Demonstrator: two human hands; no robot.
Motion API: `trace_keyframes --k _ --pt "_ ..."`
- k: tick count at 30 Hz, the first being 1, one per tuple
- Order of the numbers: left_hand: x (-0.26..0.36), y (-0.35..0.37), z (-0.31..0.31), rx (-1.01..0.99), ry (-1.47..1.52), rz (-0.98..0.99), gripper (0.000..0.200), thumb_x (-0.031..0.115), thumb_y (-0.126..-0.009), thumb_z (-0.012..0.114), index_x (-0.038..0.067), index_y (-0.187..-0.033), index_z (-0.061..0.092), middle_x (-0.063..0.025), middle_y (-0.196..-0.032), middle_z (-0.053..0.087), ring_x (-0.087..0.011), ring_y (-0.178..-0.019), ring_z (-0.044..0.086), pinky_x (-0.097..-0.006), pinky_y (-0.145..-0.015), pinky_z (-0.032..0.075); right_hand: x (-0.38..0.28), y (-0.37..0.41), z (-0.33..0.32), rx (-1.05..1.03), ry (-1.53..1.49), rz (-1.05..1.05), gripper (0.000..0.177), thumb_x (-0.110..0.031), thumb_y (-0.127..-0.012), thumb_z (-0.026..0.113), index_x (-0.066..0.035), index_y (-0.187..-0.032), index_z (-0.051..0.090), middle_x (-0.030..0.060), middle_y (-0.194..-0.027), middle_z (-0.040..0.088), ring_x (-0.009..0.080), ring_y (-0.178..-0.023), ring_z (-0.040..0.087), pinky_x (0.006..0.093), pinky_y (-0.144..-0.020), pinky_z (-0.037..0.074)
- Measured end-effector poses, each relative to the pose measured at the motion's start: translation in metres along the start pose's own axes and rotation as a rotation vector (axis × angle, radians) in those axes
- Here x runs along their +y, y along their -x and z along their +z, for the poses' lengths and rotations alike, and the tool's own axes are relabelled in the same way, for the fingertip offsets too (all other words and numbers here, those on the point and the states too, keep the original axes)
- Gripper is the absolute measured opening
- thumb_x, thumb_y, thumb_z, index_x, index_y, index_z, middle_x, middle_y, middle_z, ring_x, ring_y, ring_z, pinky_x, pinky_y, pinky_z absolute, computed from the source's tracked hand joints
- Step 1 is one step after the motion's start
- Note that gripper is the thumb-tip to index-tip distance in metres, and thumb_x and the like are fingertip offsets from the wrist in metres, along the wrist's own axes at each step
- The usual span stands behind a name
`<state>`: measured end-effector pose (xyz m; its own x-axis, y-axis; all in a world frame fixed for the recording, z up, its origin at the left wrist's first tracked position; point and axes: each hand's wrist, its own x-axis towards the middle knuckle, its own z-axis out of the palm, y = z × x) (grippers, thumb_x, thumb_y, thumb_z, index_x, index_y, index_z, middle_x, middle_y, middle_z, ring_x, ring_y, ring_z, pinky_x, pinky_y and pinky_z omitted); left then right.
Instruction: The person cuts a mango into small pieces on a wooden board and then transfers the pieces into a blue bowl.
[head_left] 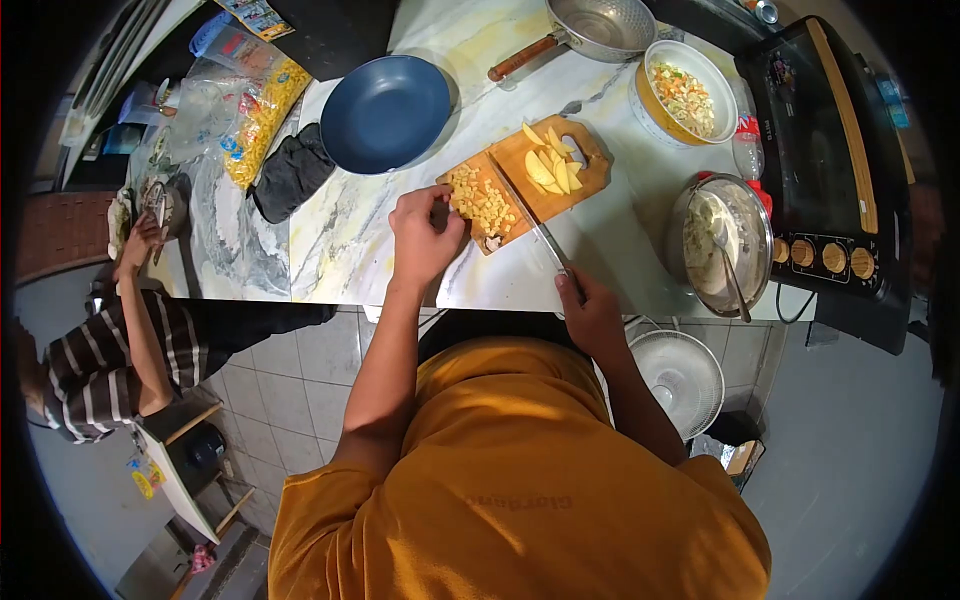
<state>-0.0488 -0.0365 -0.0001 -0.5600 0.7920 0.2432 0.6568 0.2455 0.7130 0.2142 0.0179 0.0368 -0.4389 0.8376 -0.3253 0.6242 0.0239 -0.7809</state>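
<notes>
A wooden cutting board lies slantwise on the counter in front of me. Small pale-yellow diced pieces, perhaps potato, cover its left end, and cut wedges are heaped near its handle end. My right hand is closed around the handle of a kitchen knife, whose blade rests across the board between the two heaps. At the board's left edge is my left hand, fingers bent, with thumb and forefinger apart beside the diced pieces. Nothing shows in its grasp.
A blue frying pan and a black cloth sit left of the board. To the right stand a bowl of chopped vegetables, a metal bowl with a spoon and a toaster oven. A person in a striped shirt works far left.
</notes>
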Motion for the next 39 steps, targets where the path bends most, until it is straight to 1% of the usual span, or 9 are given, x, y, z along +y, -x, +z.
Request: trace_keyframes --k 8,13,16,18,21,24,33,35,39 --pt "0.0 -0.004 0.004 0.019 0.004 0.015 0.033 0.005 -0.076 0.065 0.002 -0.109 0.069 -0.0132 -0.103 0.069 -0.0321 -0.096 0.063 -0.0403 -0.087 0.05 -0.015 -0.011 0.0 -0.085 -0.007 0.027 0.031 -0.032 -0.1 0.058 -0.001 -0.1 0.065 0.0127 -0.066 0.056 0.019 -0.061 0.053 0.035 -0.062 0.045" --pt "0.007 -0.01 0.001 0.085 -0.027 0.017 0.045 0.006 -0.074 0.061 0.003 -0.118 0.067 -0.0157 -0.108 0.067 -0.0339 -0.105 0.059 -0.0417 -0.093 0.048 -0.007 -0.007 0.0 -0.022 -0.018 0.0 0.032 -0.032 -0.1 0.058 -0.002 -0.104 0.066 0.0126 -0.067 0.056 0.019 -0.061 0.053 0.0351 -0.062 0.046" --pt "0.005 -0.011 -0.001 -0.059 -0.033 0.061 0.051 0.007 -0.073 0.061 0.004 -0.123 0.065 -0.0175 -0.109 0.066 -0.035 -0.109 0.057 -0.0411 -0.094 0.048 -0.006 -0.004 0.001 -0.015 -0.01 -0.023 0.032 -0.032 -0.101 0.058 -0.002 -0.107 0.065 0.0122 -0.068 0.057 0.0179 -0.062 0.054 0.0352 -0.063 0.046" --pt "0.007 -0.01 -0.003 -0.141 0.045 -0.016 0.053 0.007 -0.073 0.061 0.005 -0.125 0.064 -0.0177 -0.111 0.066 -0.0351 -0.111 0.056 -0.0417 -0.099 0.045 -0.006 -0.005 0.004 -0.025 -0.011 -0.025 0.032 -0.032 -0.101 0.058 -0.002 -0.107 0.065 0.0122 -0.068 0.057 0.0174 -0.063 0.055 0.0354 -0.063 0.047" --pt "0.006 -0.008 -0.003 -0.111 0.102 0.016 0.053 0.008 -0.072 0.063 0.007 -0.125 0.064 -0.0161 -0.113 0.065 -0.0343 -0.112 0.055 -0.0435 -0.104 0.041 -0.005 -0.008 0.009 -0.083 -0.073 -0.019 0.03 -0.03 -0.101 0.057 -0.002 -0.109 0.065 0.0127 -0.069 0.058 0.0174 -0.063 0.055 0.0355 -0.064 0.047" --pt "0.004 -0.005 -0.005 -0.033 -0.005 0.124 0.054 0.01 -0.072 0.069 0.008 -0.126 0.064 -0.0144 -0.113 0.065 -0.0324 -0.113 0.055 -0.044 -0.105 0.038 -0.009 -0.007 0.009 -0.008 -0.1 -0.033 0.029 -0.028 -0.102 0.057 -0.002 -0.113 0.065 0.0111 -0.068 0.056 0.0162 -0.063 0.052 0.0338 -0.063 0.046" --pt "-0.005 -0.003 -0.004 -0.134 0.007 0.056 0.047 0.014 -0.078 0.076 0.007 -0.123 0.064 -0.0112 -0.11 0.066 -0.0314 -0.109 0.056 -0.0418 -0.099 0.041 -0.002 0.003 0.002 -0.032 -0.097 0.023 0.031 -0.029 -0.103 0.056 -0.002 -0.115 0.064 0.0064 -0.067 0.053 0.0119 -0.064 0.049 0.0318 -0.061 0.044" --pt "-0.004 -0.007 -0.004 -0.135 0.016 0.065 0.045 0.011 -0.079 0.074 0.006 -0.122 0.065 -0.011 -0.108 0.067 -0.0315 -0.108 0.057 -0.0412 -0.098 0.042 -0.005 0.002 0.005 -0.073 -0.087 0.024 0.034 -0.03 -0.102 0.056 -0.001 -0.115 0.064 0.0171 -0.076 0.062 0.0264 -0.069 0.061 0.0376 -0.068 0.049" --pt "-0.002 -0.006 -0.009 -0.048 0.062 0.113 0.04 0.003 -0.08 0.068 0.005 -0.12 0.065 -0.01 -0.105 0.068 -0.0313 -0.106 0.059 -0.0407 -0.097 0.045 -0.009 0.0 0.008 -0.1 -0.119 0.018 0.032 -0.031 -0.102 0.055 -0.002 -0.112 0.064 0.0156 -0.074 0.06 0.0254 -0.066 0.057 0.0376 -0.067 0.048"
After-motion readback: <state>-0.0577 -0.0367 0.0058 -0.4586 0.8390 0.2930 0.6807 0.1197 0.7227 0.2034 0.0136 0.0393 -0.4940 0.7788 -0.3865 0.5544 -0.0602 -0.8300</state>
